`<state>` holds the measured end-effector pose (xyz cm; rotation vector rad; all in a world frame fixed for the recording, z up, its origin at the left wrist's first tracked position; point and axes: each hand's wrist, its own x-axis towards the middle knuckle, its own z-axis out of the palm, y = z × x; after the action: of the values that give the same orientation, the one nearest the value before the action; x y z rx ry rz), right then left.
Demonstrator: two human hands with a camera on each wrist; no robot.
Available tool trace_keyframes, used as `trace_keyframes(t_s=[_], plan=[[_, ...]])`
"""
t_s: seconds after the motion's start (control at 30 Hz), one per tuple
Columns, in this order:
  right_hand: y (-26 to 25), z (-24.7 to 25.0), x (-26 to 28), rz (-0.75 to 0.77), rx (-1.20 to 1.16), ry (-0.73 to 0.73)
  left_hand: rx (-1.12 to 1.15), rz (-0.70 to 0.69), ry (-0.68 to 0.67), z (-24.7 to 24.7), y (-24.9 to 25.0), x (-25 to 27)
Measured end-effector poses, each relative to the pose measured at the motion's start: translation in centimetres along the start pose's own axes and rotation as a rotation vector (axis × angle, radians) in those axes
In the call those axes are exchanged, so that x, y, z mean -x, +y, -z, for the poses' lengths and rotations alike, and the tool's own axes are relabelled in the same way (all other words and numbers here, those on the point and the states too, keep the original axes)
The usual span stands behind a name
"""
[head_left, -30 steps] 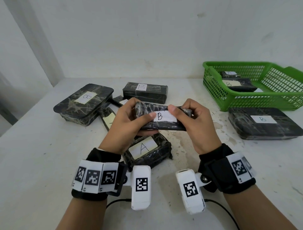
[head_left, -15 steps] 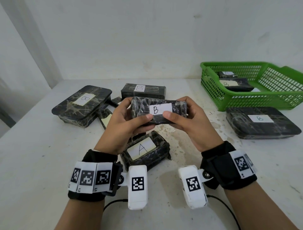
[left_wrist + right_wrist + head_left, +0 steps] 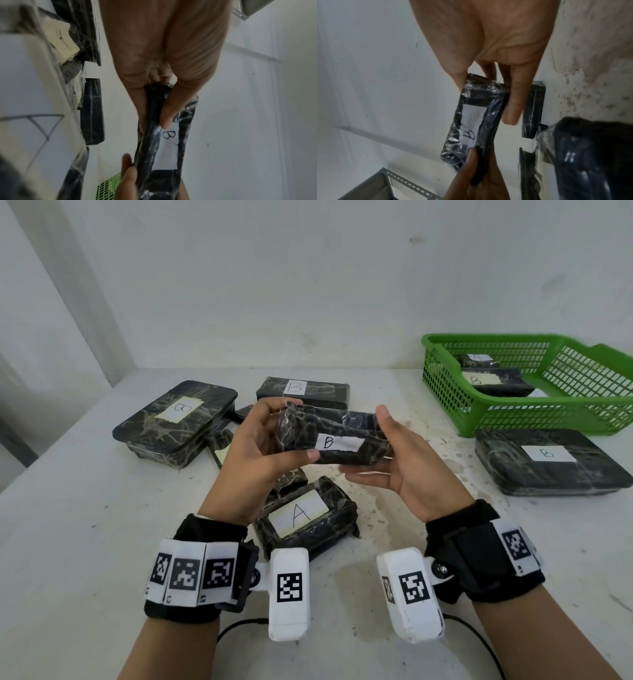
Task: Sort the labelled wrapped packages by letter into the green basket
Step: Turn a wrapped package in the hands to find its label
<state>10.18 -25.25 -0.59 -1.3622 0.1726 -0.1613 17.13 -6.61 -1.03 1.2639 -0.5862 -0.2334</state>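
Observation:
A black wrapped package labelled B (image 3: 329, 436) is held in the air over the table's middle. My left hand (image 3: 294, 429) grips its left end, thumb on the front by the label. My right hand (image 3: 366, 443) holds its right end, thumb on the top edge and fingers (image 3: 513, 101) stretched along the underside. The same package (image 3: 168, 148) shows in the left wrist view, label toward the camera. The green basket (image 3: 534, 419) stands at the back right with a B package (image 3: 493, 380) and another package (image 3: 476, 358) inside.
A package labelled A (image 3: 305, 517) lies on the table under my hands. B packages lie at the left (image 3: 174, 422), at the back (image 3: 303, 390) and in front of the basket (image 3: 548, 460). A small dark package (image 3: 222, 446) sits beside the left one.
The held B package has tilted, its right end lower. My right thumb left the label for the top edge, and the right fingers straightened under the package.

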Motion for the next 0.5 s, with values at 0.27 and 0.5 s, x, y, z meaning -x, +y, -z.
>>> trace_keyframes(t_s=[0.27,0.5], plan=[[0.24,0.14,0.07,0.269,0.041,0.109,0.044,0.119,-0.013,-0.47,0.32,-0.1],[-0.24,-0.29,0.55,0.296,-0.01,0.017,-0.032,-0.015,0.108,-0.58,0.06,0.09]])
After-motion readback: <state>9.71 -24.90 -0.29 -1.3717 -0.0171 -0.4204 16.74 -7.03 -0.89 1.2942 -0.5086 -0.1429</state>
